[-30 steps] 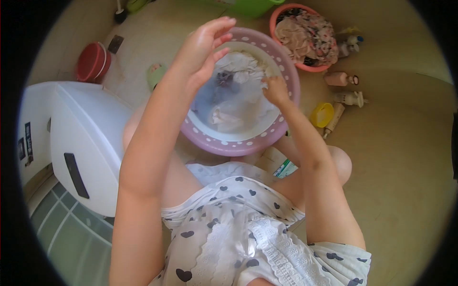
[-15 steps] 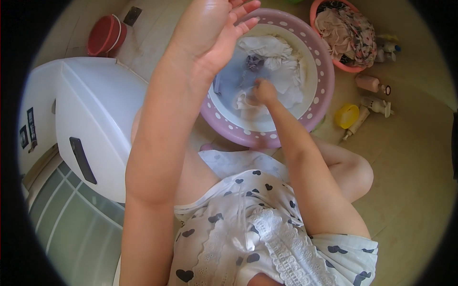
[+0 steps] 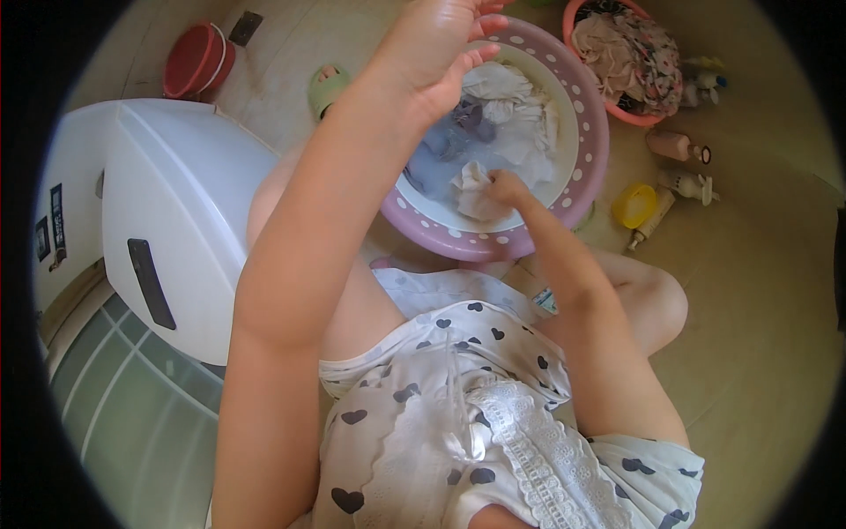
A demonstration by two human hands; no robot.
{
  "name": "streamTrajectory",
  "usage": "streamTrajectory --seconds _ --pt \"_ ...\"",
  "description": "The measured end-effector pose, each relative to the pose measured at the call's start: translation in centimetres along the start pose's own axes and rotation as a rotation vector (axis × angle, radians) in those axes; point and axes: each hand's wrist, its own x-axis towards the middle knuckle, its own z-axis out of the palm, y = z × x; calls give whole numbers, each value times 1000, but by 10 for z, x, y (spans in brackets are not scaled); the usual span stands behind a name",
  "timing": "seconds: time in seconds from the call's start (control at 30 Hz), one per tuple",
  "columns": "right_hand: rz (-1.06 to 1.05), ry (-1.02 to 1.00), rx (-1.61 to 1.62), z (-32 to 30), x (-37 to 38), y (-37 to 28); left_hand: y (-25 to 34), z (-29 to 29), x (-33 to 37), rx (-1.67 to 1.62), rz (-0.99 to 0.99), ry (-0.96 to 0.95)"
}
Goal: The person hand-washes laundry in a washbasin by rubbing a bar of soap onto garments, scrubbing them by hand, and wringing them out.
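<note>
In front of me stands a purple basin with white dots, holding cloudy water, white laundry and a dark grey cloth. My right hand is closed on a small wet white cloth, low over the water near the basin's near side. My left hand is raised over the basin's far left side, close to the camera. Its visible fingers are apart with nothing between them, and its fingertips are partly cut off by the upper edge.
A pink basket of clothes stands at the far right. Nearby are a yellow bowl, a pink bottle and a white pump bottle. At left are a white appliance, a red bucket and a green slipper on a foot.
My right hand has moved nearer and slightly right, bringing the white cloth up partly out of the water. My left hand has shifted to the right. A green slipper now shows.
</note>
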Motion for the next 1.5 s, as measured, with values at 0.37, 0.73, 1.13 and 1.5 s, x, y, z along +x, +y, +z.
streamTrajectory --seconds 0.37,0.73,1.13,1.5 --pt "-125 60 546 -176 -167 -105 -54 5 -6 510 -114 9" --pt "-430 65 1277 -228 -207 -120 -123 -27 23 436 -225 -55" --pt "-651 58 1693 -244 -206 -120 -138 -30 11 649 -460 84" --pt "-470 431 1186 -189 -176 -135 -118 -6 1 -266 -324 -131"
